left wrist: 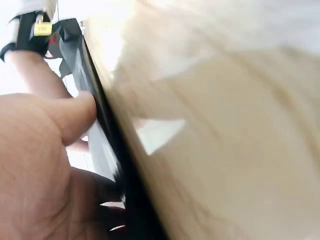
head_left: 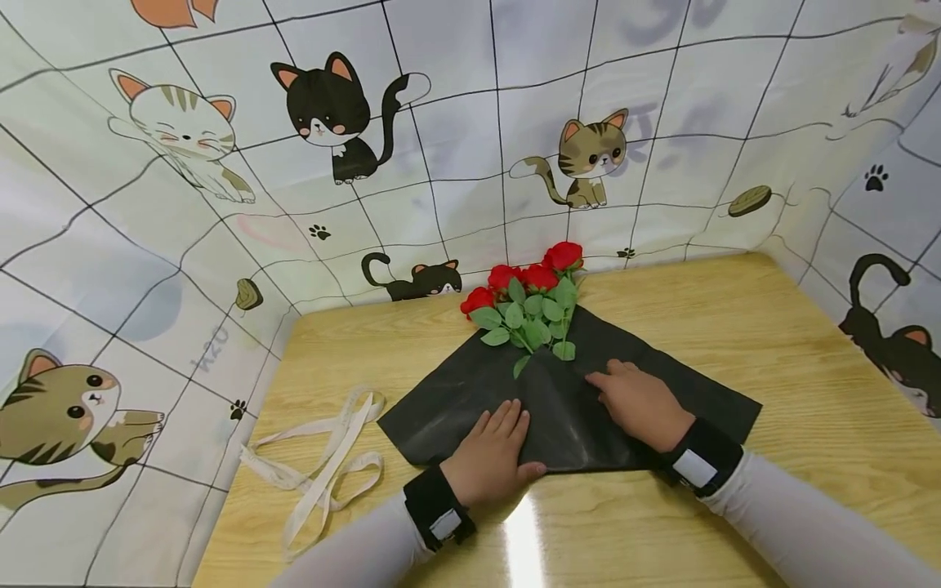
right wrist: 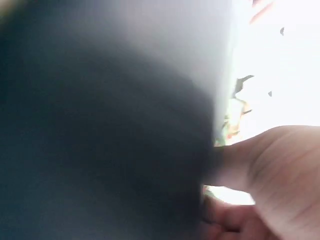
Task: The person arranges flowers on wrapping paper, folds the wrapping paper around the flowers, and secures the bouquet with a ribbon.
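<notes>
A sheet of black wrapping paper (head_left: 470,416) lies folded on the table, its folded edge toward me. Red roses (head_left: 540,278) with green leaves (head_left: 532,318) stick out of its top, and their lower stems are hidden under the paper. My left hand (head_left: 488,457) rests on the front left of the paper with fingers straight, and its thumb lies by the near edge. Farther right, my right hand (head_left: 643,404) presses on the paper below the blooms. In the right wrist view, the thumb (right wrist: 232,165) touches the dark, blurred paper.
A loose cream ribbon (head_left: 334,457) lies tangled to the left of the paper. The wooden table (head_left: 823,392) meets cat-printed cloth (head_left: 456,106) at the back and sides.
</notes>
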{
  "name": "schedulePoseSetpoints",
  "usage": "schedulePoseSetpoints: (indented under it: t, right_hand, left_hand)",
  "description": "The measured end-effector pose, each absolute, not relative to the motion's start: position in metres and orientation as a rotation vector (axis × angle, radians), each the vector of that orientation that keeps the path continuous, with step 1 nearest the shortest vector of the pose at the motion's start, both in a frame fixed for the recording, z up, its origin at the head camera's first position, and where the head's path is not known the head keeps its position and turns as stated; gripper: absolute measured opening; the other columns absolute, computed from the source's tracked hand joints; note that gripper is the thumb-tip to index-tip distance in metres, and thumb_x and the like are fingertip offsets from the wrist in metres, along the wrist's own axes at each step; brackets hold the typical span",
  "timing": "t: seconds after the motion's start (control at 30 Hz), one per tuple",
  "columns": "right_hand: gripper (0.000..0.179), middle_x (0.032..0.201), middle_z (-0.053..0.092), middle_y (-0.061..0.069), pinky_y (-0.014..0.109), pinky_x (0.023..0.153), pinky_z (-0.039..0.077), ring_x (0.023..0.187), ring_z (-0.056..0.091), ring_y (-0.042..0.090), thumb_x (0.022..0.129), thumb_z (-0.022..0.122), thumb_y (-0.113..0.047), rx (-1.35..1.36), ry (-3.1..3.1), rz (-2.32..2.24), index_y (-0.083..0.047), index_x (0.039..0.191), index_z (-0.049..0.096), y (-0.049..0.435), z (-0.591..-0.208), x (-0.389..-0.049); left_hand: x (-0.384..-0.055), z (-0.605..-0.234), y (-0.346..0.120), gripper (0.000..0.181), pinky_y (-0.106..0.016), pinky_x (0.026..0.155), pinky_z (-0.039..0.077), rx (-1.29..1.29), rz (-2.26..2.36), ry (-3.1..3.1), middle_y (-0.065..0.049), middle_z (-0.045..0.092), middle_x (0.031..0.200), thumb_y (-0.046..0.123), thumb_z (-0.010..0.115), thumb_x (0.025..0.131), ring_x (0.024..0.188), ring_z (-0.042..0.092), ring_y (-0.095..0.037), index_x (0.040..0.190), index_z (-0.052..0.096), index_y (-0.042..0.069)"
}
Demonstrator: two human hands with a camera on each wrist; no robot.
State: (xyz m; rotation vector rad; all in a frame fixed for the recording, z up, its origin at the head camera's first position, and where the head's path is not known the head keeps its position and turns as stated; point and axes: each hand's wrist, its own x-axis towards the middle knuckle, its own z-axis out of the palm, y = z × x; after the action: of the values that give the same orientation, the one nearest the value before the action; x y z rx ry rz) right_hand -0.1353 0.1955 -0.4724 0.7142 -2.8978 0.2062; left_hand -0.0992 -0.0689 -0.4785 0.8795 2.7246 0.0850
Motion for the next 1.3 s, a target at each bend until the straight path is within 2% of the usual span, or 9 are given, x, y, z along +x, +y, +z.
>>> schedulePoseSetpoints:
  t: [0.07, 0.1, 0.2, 0.3, 0.4, 0.5, 1.07, 1.27, 1.3]
  right_hand:
    - [0.037, 0.112, 0.067, 0.015, 0.043, 0.079, 0.058, 0.099, 0.066, 0.031, 0.094, 0.076, -0.013, 0.775, -2.796, 0.175, -0.004, 0.129, 0.07, 0.189, -0.468, -0.121]
    - [0.042, 0.123, 0.066, 0.017, 0.046, 0.088, 0.057, 0.111, 0.064, 0.033, 0.094, 0.077, -0.017, 0.814, -2.752, 0.159, -0.003, 0.132, 0.068, 0.185, -0.466, -0.112]
    - [0.06, 0.154, 0.051, 0.018, 0.051, 0.111, 0.046, 0.143, 0.048, 0.036, 0.096, 0.073, -0.037, 0.972, -2.712, 0.114, -0.003, 0.144, 0.059, 0.171, -0.465, -0.082]
    - [0.073, 0.165, 0.038, 0.013, 0.054, 0.117, 0.039, 0.153, 0.034, 0.034, 0.1, 0.059, -0.057, 1.107, -2.778, 0.066, -0.006, 0.152, 0.051, 0.164, -0.47, -0.054]
    - [0.081, 0.165, 0.038, 0.012, 0.055, 0.116, 0.038, 0.153, 0.035, 0.033, 0.101, 0.045, -0.067, 1.164, -2.883, 0.074, -0.007, 0.155, 0.048, 0.166, -0.478, -0.037]
    - [0.088, 0.166, 0.036, 0.015, 0.059, 0.116, 0.036, 0.154, 0.033, 0.035, 0.099, 0.041, -0.072, 1.138, -2.997, 0.144, -0.005, 0.155, 0.046, 0.174, -0.484, -0.027]
    - [0.119, 0.167, 0.028, 0.026, 0.067, 0.117, 0.031, 0.154, 0.026, 0.047, 0.083, 0.045, -0.089, 0.667, -3.33, 0.23, 0.005, 0.155, 0.041, 0.252, -0.49, -0.001]
    - [0.118, 0.166, 0.028, 0.026, 0.065, 0.116, 0.033, 0.153, 0.029, 0.046, 0.083, 0.047, -0.088, 0.634, -3.308, 0.227, 0.006, 0.154, 0.041, 0.266, -0.492, 0.006]
    - [0.118, 0.167, 0.027, 0.025, 0.064, 0.119, 0.028, 0.154, 0.028, 0.046, 0.083, 0.047, -0.088, 0.622, -3.317, 0.248, 0.005, 0.155, 0.041, 0.266, -0.492, 0.007]
  left_hand:
    - [-0.099, -0.479, -0.07, 0.082, -0.046, 0.128, 0.022, 0.871, 0.095, 2.702, -0.009, 0.019, 0.173, 0.064, 0.041, 0.104, 0.161, 0.015, -0.024, 0.164, 0.028, 0.009]
    - [-0.099, -0.48, -0.07, 0.083, -0.046, 0.128, 0.022, 0.878, 0.09, 2.702, -0.01, 0.018, 0.173, 0.065, 0.041, 0.104, 0.161, 0.015, -0.024, 0.164, 0.028, 0.009]
    - [-0.099, -0.481, -0.069, 0.084, -0.045, 0.128, 0.023, 0.889, 0.047, 2.719, -0.01, 0.02, 0.173, 0.066, 0.039, 0.104, 0.161, 0.016, -0.024, 0.164, 0.028, 0.009]
    - [-0.099, -0.483, -0.069, 0.084, -0.045, 0.128, 0.023, 0.876, 0.024, 2.739, -0.01, 0.021, 0.172, 0.066, 0.04, 0.104, 0.161, 0.017, -0.024, 0.163, 0.029, 0.008]
    - [-0.098, -0.485, -0.068, 0.083, -0.045, 0.127, 0.024, 0.863, -0.003, 2.742, -0.01, 0.021, 0.172, 0.065, 0.04, 0.104, 0.161, 0.018, -0.024, 0.163, 0.029, 0.009]
    - [-0.098, -0.486, -0.067, 0.082, -0.044, 0.128, 0.024, 0.858, -0.039, 2.737, -0.01, 0.02, 0.173, 0.065, 0.039, 0.104, 0.161, 0.017, -0.024, 0.164, 0.027, 0.009]
    - [-0.099, -0.481, -0.067, 0.095, -0.049, 0.129, 0.017, 0.82, 0.038, 2.661, -0.01, 0.006, 0.175, 0.074, 0.04, 0.1, 0.162, 0.004, -0.024, 0.167, 0.016, 0.011]
    - [-0.093, -0.483, -0.063, 0.093, -0.049, 0.129, 0.017, 0.838, -0.025, 2.736, -0.012, 0.011, 0.174, 0.072, 0.041, 0.1, 0.162, 0.008, -0.026, 0.166, 0.02, 0.01]
    - [-0.088, -0.483, -0.06, 0.09, -0.049, 0.129, 0.017, 0.868, -0.056, 2.766, -0.011, 0.013, 0.174, 0.07, 0.041, 0.101, 0.162, 0.009, -0.026, 0.165, 0.022, 0.01]
